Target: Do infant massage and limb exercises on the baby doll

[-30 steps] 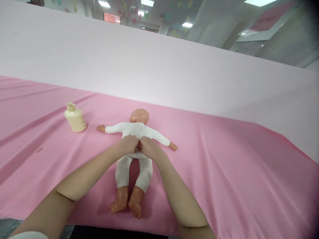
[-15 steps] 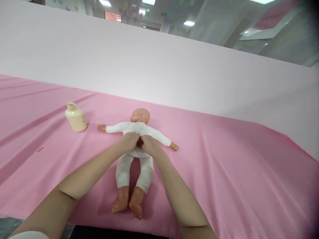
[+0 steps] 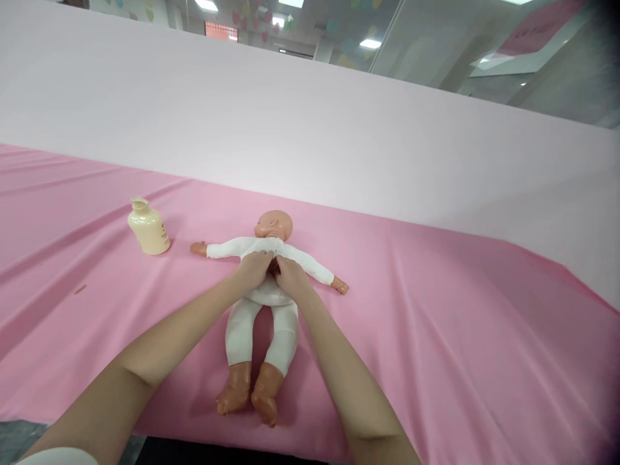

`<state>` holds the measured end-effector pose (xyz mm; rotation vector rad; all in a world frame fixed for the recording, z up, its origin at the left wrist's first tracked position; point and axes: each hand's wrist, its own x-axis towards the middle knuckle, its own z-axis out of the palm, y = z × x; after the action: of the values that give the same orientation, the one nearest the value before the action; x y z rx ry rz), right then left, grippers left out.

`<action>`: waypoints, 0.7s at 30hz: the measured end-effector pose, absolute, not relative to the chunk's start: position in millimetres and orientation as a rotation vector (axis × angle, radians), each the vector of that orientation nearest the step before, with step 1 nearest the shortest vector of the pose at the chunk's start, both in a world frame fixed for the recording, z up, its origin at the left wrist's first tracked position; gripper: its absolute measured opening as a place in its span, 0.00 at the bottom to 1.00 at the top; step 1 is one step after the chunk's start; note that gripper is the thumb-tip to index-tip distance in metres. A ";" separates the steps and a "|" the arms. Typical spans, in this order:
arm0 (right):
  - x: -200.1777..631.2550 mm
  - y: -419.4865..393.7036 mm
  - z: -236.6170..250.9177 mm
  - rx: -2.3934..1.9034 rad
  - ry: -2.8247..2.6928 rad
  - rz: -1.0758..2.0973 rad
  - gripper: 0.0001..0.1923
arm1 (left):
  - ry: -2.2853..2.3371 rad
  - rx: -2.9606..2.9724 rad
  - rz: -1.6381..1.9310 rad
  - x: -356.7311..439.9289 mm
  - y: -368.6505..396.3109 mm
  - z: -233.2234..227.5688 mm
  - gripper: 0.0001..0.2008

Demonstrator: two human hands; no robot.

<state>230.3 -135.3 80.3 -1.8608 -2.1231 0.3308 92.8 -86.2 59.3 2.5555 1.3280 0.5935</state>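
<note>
On the pink cloth (image 3: 436, 336), near its middle, a doll (image 3: 264, 290) lies on its back in a white suit (image 3: 261, 323), arms spread, head turned to one side, bare feet toward the near edge. Both hands meet on its chest: the left hand (image 3: 254, 268) and the right hand (image 3: 289, 274) sit knuckle to knuckle, fingers curled narrow and pinching the suit front where its two edges come together; whether they hold a snap, a button or only fabric cannot be told, since the fingertips are hidden under the knuckles. My judgement is that the main risk lies in that small pinch: thin fabric could slip from either hand, or one side could be pulled harder than the other so the front sits crooked or bunches under the chin. A firm tug could also drag the light doll across the smooth cloth, since nothing else pins it down. Left of the doll, well apart from its outstretched arm, stands a cream bottle (image 3: 148, 227), upright; it is clear of both forearms, though a wide sweep of the left elbow might tip it. A pale backdrop (image 3: 310, 129) rises behind the cloth. Nothing lies between the hands and the doll.
</note>
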 end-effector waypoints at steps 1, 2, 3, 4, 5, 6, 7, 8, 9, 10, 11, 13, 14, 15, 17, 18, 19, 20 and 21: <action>230.2 -134.2 78.2 -1.857 -2.120 0.314 0.12 | 1.343 2.567 0.546 92.8 -85.4 58.9 0.09; 230.1 -133.1 76.2 -1.854 -2.119 0.286 0.12 | 1.357 2.582 0.486 92.5 -85.3 59.5 0.10; 230.2 -132.0 74.3 -1.853 -2.119 0.253 0.12 | 1.366 2.593 0.434 92.1 -86.0 60.9 0.11; 230.3 -131.0 72.6 -1.856 -2.120 0.219 0.11 | 1.373 2.605 0.396 91.8 -87.2 62.7 0.11; 230.5 -130.1 71.2 -1.860 -2.122 0.190 0.11 | 1.375 2.619 0.375 91.4 -88.7 64.6 0.11; 230.9 -129.3 70.1 -1.861 -2.126 0.169 0.12 | 1.375 2.636 0.369 91.2 -90.3 66.3 0.11; 231.3 -128.7 69.5 -1.858 -2.133 0.164 0.12 | 1.380 2.655 0.364 91.2 -91.9 67.7 0.11; 231.9 -128.3 69.1 -1.850 -2.143 0.172 0.13 | 1.392 2.670 0.363 91.4 -93.3 68.8 0.11; 232.4 -127.9 68.9 -1.838 -2.149 0.185 0.13 | 1.405 2.683 0.366 91.8 -94.5 69.6 0.12; 233.0 -127.7 68.8 -1.826 -2.145 0.204 0.14 | 1.416 2.695 0.364 92.3 -95.4 70.3 0.12; 233.6 -127.5 68.5 -1.813 -2.125 0.227 0.14 | 1.424 2.706 0.356 93.0 -96.0 70.9 0.13; 234.8 -126.6 67.2 -1.795 -2.047 0.260 0.13 | 1.420 2.719 0.330 94.5 -96.4 72.2 0.13; 235.4 -125.8 66.0 -1.791 -1.998 0.271 0.13 | 1.413 2.717 0.327 95.2 -96.3 72.9 0.13; 236.1 -124.8 64.5 -1.793 -1.965 0.276 0.14 | 1.410 2.703 0.329 95.6 -95.8 73.5 0.13; 237.3 -122.2 60.9 -1.797 -1.949 0.260 0.14 | 1.420 2.656 0.354 95.8 -93.9 74.3 0.13; 237.9 -120.8 59.1 -1.798 -1.967 0.242 0.14 | 1.429 2.632 0.368 95.6 -92.6 74.2 0.13; 238.4 -119.6 57.5 -1.798 -1.986 0.220 0.13 | 1.434 2.615 0.389 95.2 -91.0 73.7 0.13; 238.8 -118.5 56.1 -1.798 -2.000 0.203 0.13 | 1.435 2.604 0.412 94.8 -89.3 72.8 0.13; 239.0 -117.7 55.0 -1.799 -2.010 0.185 0.13 | 1.436 2.595 0.434 94.5 -87.6 71.7 0.14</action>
<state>239.0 -117.7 55.0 -1.7986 -2.0099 0.1853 94.5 -87.6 71.7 2.5954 1.4358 0.4335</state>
